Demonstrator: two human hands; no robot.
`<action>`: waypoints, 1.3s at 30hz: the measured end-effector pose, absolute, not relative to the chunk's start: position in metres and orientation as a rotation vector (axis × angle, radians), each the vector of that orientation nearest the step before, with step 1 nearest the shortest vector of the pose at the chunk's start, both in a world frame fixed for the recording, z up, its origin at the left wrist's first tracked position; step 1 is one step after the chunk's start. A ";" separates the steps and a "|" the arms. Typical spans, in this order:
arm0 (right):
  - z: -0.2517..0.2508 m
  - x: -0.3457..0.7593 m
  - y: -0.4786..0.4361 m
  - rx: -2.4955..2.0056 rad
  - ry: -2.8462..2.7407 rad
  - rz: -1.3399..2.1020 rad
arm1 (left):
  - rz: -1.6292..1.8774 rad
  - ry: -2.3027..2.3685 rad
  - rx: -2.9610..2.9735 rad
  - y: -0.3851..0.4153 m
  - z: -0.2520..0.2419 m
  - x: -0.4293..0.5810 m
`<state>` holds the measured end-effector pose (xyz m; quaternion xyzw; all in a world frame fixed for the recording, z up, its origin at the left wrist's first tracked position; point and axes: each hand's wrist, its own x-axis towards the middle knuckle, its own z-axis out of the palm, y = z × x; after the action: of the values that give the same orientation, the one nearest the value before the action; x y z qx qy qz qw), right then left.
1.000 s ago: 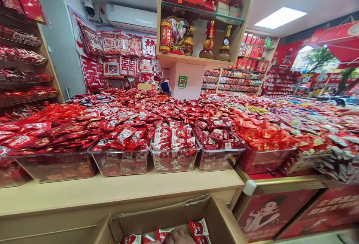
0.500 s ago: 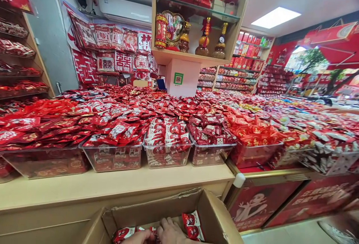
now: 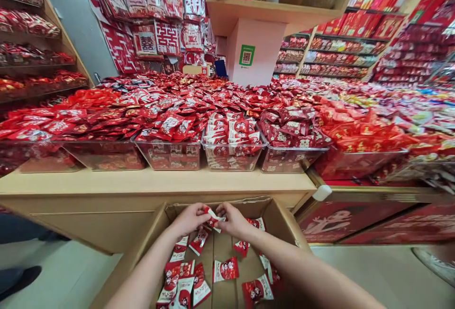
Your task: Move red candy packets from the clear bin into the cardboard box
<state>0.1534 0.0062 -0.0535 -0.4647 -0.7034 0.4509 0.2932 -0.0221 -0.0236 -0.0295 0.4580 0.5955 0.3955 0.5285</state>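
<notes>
Inside an open cardboard box, both hands meet near its far wall. My left hand pinches one side of a red-and-white candy packet. My right hand grips the other side, thumb and fingers closed on it. On the box floor lie several similar packets: one in the middle, one at the right and a small heap at the near left. My forearms cover part of the box.
Behind the box runs a pale wooden counter. Clear plastic bins heaped with red packets line it. A white corner guard sits at the counter's end. A person's dark shoe is at the left, another person's shoe at the right.
The view has tilted down, showing more of the box. My hands have come up from among the packets and now hold one between them near the far wall.
</notes>
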 end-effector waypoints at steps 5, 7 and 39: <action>-0.037 0.157 0.010 -1.018 -1.296 1.675 | 0.956 1.339 1.029 -0.003 -0.014 -0.016; -0.030 0.158 0.011 -1.006 -1.255 1.702 | 0.949 1.301 1.013 0.002 -0.011 -0.015; -0.013 0.146 -0.007 -0.967 -1.299 1.234 | 1.146 0.854 1.085 -0.012 0.019 0.004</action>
<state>0.1458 -0.0067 -0.0128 -0.4042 -0.5431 0.5159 0.5248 0.0043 -0.0115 0.0188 0.4726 0.3721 0.4992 0.6237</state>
